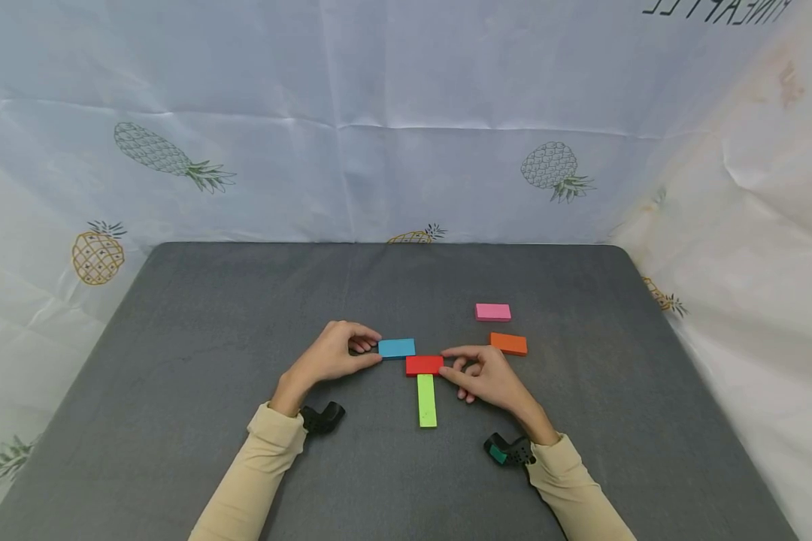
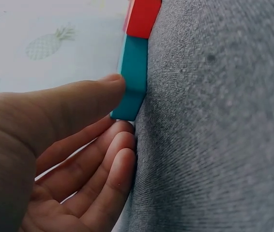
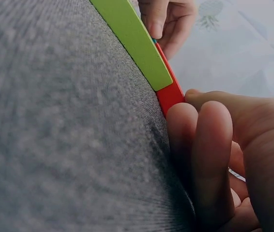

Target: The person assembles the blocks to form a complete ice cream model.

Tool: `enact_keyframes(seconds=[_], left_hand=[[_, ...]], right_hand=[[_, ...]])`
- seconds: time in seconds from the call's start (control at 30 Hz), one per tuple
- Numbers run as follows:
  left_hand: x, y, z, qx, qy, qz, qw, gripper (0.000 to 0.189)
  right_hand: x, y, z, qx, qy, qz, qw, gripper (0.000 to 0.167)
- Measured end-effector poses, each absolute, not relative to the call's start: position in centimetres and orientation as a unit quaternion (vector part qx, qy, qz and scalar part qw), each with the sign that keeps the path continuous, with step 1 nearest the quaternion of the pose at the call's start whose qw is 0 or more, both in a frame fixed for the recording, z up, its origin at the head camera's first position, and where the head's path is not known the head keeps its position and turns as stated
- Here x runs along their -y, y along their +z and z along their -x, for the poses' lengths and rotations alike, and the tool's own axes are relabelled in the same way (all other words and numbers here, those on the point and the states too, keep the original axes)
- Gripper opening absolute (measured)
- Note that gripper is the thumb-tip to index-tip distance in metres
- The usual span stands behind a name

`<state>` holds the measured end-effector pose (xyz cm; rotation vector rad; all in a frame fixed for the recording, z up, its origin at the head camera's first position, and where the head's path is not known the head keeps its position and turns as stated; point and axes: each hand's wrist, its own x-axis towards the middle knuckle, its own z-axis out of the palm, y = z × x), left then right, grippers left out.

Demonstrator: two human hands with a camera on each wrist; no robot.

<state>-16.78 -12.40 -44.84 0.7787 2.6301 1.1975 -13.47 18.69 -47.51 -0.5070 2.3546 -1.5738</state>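
Grey bench (image 1: 176, 361), coloured flat blocks. Step in hand, by judgement: lining blocks up edge to edge.

Left hand (image 1: 331, 355): fingers (image 2: 86, 99) narrow, pinching blue block (image 1: 396, 347).
Right hand (image 1: 483, 376): fingers (image 3: 200, 135) curled, pinching red block's (image 1: 424, 365) end.
Green block (image 1: 426, 400): abuts red.
Orange block (image 1: 509, 343), pink block (image 1: 493, 312): apart.

Next move likely calls for gentle nudging.

Fingertips (image 3: 183, 121) against red block (image 3: 172, 96)

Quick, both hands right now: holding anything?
Left hand: pinches the blue block at its end.
Right hand: fingers curled against the red block, pinching its end.
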Motion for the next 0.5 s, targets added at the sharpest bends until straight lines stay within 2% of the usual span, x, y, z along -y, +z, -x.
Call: enact_keyframes(seconds=[0.5], left_hand=[[11.2, -45.2, 16.5, -0.873, 0.405, -0.266, 0.059, 0.030]], right_hand=[[-18.5, -47.3, 13.5, -0.814, -0.542, 0.160, 0.136, 0.037]])
